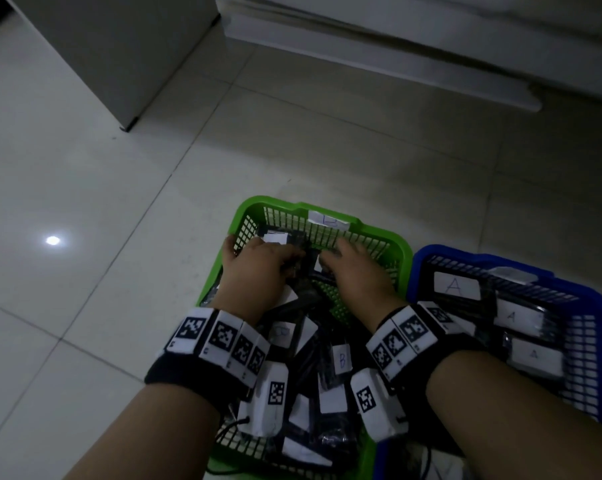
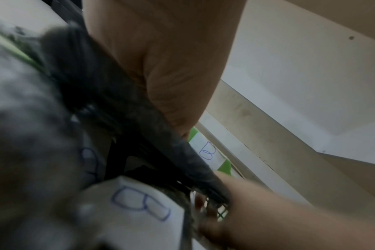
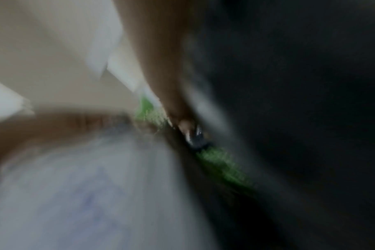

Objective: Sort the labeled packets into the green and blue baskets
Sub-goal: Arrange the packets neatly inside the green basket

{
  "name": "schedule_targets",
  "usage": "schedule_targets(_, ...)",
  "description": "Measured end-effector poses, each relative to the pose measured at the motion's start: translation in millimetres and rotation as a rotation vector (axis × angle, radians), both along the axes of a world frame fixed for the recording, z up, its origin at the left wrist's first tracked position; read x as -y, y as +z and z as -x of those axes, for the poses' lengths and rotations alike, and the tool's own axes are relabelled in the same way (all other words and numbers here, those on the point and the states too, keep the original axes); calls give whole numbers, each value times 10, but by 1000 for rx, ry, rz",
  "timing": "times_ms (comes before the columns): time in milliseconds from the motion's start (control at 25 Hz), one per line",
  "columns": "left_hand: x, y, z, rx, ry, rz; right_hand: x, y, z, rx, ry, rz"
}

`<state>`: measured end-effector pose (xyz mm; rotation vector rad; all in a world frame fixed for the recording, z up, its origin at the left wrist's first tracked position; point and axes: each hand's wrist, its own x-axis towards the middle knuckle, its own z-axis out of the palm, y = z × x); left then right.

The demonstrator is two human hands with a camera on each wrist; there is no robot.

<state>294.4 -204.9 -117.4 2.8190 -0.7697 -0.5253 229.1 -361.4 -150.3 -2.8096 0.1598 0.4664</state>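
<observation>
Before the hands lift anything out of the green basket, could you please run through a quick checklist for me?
1. Both hands inside green basket: ok, left hand and right hand at its far end.
2. Basket's tag reads B: ok.
3. Visible packets there read B: ok; others hidden.
4. Blue basket packets read A: ok.
5. Firm grip on one packet: cannot tell.
</observation>
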Motion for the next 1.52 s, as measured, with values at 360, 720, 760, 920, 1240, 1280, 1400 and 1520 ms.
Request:
schedule_targets(360, -225, -39, -66, 57, 66, 203, -310, 343, 67, -139, -412, -707)
schedule_targets(720, -205, -52, 157, 36, 104, 113, 144, 403, 186, 339, -769, -572)
schedule_targets(760, -189, -48, 188, 41, 98, 87, 166, 399, 182, 368, -757, -540)
schedule_targets(920, -162, -28, 204, 18, 107, 46, 135, 320, 229, 164, -545, -339)
schedule_targets(1240, -236, 115, 202, 96, 154, -78, 77, 258, 276, 2, -16, 21)
schedule_targets(1280, -241, 125, 211, 62, 159, -82, 100, 251, 271, -65, -35, 4)
schedule_targets(1400, -261, 126, 192, 6, 216, 50, 102, 257, 243, -83, -94, -19)
schedule_targets(1520, -258, 162, 138, 146, 273, 365, -49, 378, 133, 69, -264, -234)
